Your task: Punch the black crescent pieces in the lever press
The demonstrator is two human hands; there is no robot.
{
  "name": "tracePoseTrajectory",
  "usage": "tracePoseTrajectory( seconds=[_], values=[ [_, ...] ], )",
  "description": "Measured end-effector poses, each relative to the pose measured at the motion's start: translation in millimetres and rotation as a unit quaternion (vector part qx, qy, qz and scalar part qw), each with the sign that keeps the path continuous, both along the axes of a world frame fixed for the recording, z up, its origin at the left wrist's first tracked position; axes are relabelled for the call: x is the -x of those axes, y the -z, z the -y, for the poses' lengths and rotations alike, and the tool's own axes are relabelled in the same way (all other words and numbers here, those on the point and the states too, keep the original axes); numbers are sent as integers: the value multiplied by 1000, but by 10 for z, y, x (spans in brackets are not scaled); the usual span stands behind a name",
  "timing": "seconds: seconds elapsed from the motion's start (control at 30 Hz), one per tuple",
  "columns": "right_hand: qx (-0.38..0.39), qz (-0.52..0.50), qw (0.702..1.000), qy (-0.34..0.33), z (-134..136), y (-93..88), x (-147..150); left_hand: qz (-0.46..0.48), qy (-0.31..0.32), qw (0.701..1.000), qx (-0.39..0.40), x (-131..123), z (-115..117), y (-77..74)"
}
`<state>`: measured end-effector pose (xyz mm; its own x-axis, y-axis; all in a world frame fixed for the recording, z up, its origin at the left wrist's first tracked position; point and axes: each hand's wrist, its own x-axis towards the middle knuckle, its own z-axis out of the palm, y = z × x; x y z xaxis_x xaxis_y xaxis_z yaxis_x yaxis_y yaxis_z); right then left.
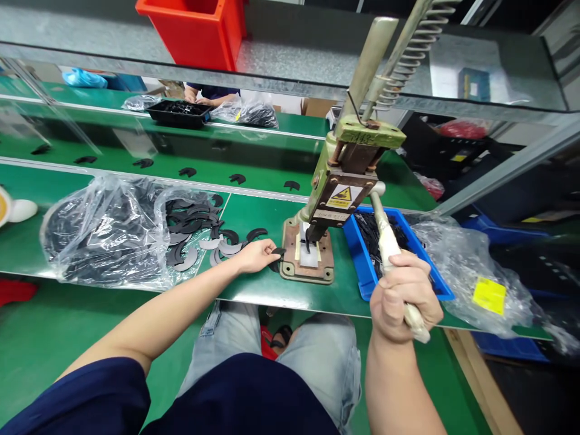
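A green hand press (347, 142) stands on the bench, its ram down close over a small pale fixture (309, 255) on the base plate (322, 273). My right hand (405, 296) is wrapped round the press's tape-covered lever (386, 235). At the left edge of the base, my left hand (259, 255) pinches a dark curved plastic part (275, 261). Beside that hand, several black and grey curved pieces (229, 244) lie loose. They spread out of a clear plastic bag (106, 235) filled with similar dark pieces.
A blue bin (366, 285) of thin black parts sits right of the press, next to a clear bag (471, 272). Behind runs a green conveyor (263, 158) carrying spaced black parts. A shelf (290, 75) with a red bin (194, 30) crosses above. Another person's hands (193, 96) are beyond.
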<state>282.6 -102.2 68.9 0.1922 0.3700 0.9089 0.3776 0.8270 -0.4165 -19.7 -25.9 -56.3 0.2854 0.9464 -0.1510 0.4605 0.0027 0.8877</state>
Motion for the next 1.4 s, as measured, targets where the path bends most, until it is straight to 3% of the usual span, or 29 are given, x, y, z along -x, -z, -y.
tracePoseTrajectory(
  seconds=[0.17, 0.27, 0.37, 0.53, 0.67, 0.8, 1.03, 1.4],
  values=[
    [-5, -5, 1000, -7, -8, -8, 15, -4, 2, 1000, -13, 45, 58, -236],
    [-12, -6, 1000, -11, -13, -12, 20, 2, -23, 999, -29, 36, -22, -417],
    [-9, 1, 1000, -9, -9, -16, 19, 20, -9, 1000, 4, -64, -152, -505],
    [-1, 6, 1000, -13, 9, -18, 10, 60, 37, 996, 58, -369, -340, -467],
    [2, 10, 1000, -6, 12, -16, 4, 54, 30, 997, 50, -513, -436, -447],
    [-10, 2, 1000, -13, -5, -11, 6, 50, 19, 998, 38, -527, -488, -452],
    [-3, -20, 1000, 0, -5, 12, 32, 78, 23, 993, 83, -522, -558, -433],
    [-8, -28, 1000, 6, -37, 16, 43, 69, 33, 990, 115, -541, -589, -526]
  ],
)
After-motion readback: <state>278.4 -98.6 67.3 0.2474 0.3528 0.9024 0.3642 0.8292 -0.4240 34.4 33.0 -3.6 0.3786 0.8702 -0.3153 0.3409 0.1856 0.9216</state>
